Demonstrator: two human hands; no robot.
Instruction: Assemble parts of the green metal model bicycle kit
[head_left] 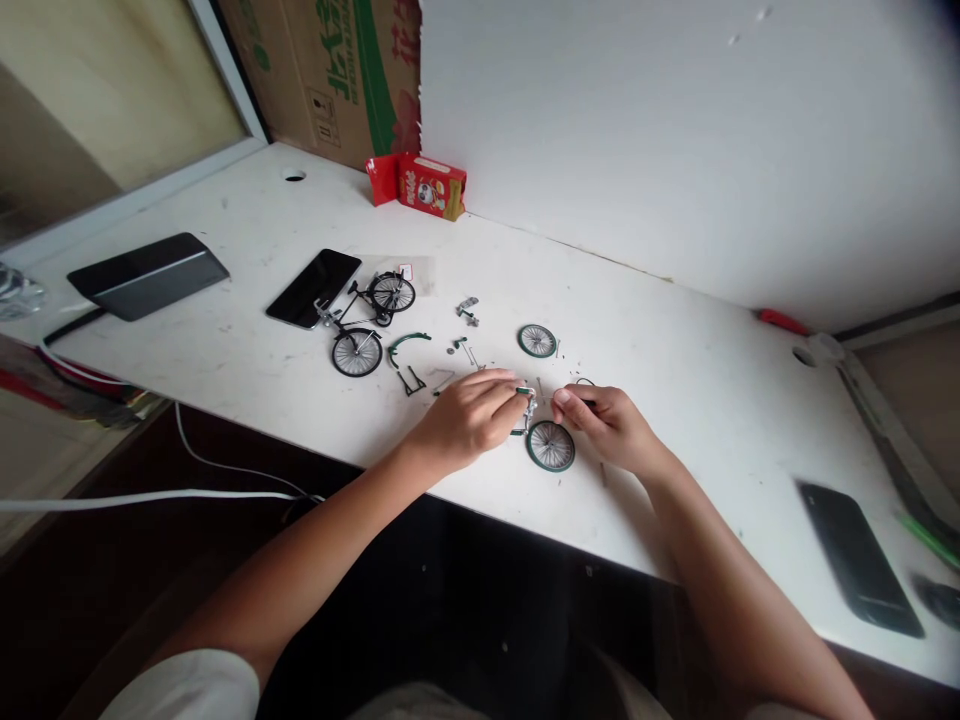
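Beside a thin-spoked wheel (pixel 551 446), the left hand (pixel 477 412) holds slender green framework (pixel 524 390).

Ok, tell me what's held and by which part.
The left grip pinches a bicycle piece near its green end. The right grip seems to hold something dark; which part is hidden.

Red box (pixel 435 190) by wall, near cardboard box (pixel 330 80). White cable (pixel 150 500) lower left; dark slab (pixel 860 560) far right.

Desk corner, home or office, can't tell which: white desk (pixel 712 400) against white wall (pixel 637 120), cardboard carton (pixel 300 70), black-screened phone (pixel 315 288), white cable (pixel 187 494) hanging below.
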